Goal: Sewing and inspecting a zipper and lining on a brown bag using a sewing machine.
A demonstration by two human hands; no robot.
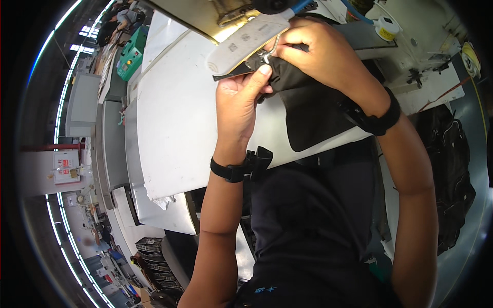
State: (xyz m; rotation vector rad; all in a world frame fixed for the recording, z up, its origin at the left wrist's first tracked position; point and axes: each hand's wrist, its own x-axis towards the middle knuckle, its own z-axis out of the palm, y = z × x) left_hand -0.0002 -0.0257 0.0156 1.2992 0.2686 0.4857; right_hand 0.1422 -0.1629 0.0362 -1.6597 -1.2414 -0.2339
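Note:
Black fabric (316, 110) lies over the edge of the white worktable (179, 118), its upper end gathered beneath the pale arm of a sewing machine (251, 43). My left hand (241, 97) is closed on this fabric, thumb on top, beside the machine's metal foot parts (266, 55). Across from it, my right hand (313, 49) has thumb and forefinger drawn together by a bent metal piece (275, 46) at the fabric's upper edge. What sits between those fingertips is hidden. Both wrists wear black straps.
A white-capped container with a yellow label (386, 30) stands on the machine bed at the right. Dark bags or garments (447, 174) are piled beyond my right arm. A green box (132, 54) and other people (127, 19) are at the far left.

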